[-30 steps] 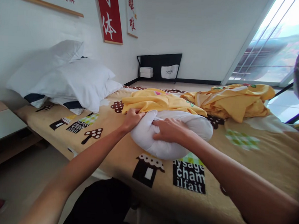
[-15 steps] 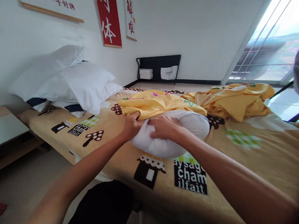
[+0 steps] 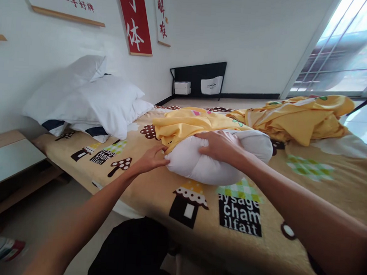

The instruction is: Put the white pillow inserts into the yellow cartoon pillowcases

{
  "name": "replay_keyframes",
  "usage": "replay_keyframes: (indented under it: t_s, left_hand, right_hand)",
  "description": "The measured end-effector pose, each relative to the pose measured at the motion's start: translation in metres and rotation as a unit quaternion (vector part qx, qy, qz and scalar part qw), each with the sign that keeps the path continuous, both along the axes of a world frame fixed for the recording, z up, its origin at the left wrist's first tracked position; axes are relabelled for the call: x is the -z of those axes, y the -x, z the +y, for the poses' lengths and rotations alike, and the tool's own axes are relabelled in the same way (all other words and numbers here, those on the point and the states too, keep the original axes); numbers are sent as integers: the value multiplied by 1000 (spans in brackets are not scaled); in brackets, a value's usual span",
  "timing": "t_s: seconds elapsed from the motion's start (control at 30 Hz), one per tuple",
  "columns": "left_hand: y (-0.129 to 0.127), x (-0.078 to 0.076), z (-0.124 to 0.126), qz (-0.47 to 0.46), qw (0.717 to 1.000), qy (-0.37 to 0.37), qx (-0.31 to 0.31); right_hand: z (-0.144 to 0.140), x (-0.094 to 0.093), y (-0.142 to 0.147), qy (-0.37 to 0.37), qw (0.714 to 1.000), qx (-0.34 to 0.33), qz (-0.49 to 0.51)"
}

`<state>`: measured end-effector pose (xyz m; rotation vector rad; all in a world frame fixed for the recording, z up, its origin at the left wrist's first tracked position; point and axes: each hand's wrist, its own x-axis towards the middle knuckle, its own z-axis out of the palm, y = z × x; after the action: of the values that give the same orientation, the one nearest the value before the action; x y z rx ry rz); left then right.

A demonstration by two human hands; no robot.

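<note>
A plump white pillow [image 3: 188, 162] lies on the bed, its far side covered by a yellow printed pillowcase [image 3: 184, 123]. At the pillow's left end, my left hand [image 3: 152, 158] pinches the edge of the yellow cloth, thumb against the white pillow. My right hand [image 3: 222, 146] grips the top of the pillow near its middle, close to the pillowcase's opening. Some of its fingertips are hidden behind the pillow's bulge.
Beneath lies a tan patterned bedspread [image 3: 146, 189]. White pillows [image 3: 101, 101] are piled at the left, and crumpled yellow bedding [image 3: 299, 119] lies at the right. A bedside table [image 3: 11, 160] stands at the left; a bottle [image 3: 1, 248] is on the floor.
My left hand has shifted left and down to the pillow's end, away from my right hand. The right hand has slid right along the pillow. The view has moved slightly.
</note>
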<state>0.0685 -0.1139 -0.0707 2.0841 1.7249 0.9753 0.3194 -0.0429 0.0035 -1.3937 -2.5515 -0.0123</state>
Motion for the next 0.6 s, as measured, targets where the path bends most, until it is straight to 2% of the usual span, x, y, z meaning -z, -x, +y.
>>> replay_keyframes:
  t_s: [0.07, 0.13, 0.27, 0.37, 0.43, 0.53, 0.6]
  left_hand:
    - [-2, 3, 4, 33, 999, -22, 6]
    - [-10, 9, 10, 63, 996, -58, -16]
    - [-30, 26, 31, 73, 979, -132, -136]
    - [-42, 29, 52, 62, 968, -150, -190]
    - [-50, 24, 62, 50, 962, -159, -218]
    - [-64, 8, 67, 3, 948, -184, -261]
    - [-73, -7, 63, -32, 945, -206, -253]
  right_hand:
    - [1, 0, 0, 0, 1000, -1, 5]
    - [1, 0, -1, 3, 1000, 2, 8]
    - [-2, -3, -4, 0, 999, 26, 25]
    - [-6, -5, -3, -22, 998, 50, 40]
    - [-9, -6, -1, -46, 996, 65, 36]
    - [-10, -7, 4, -77, 995, 68, 11]
    - [-8, -7, 5, -84, 994, 76, -1]
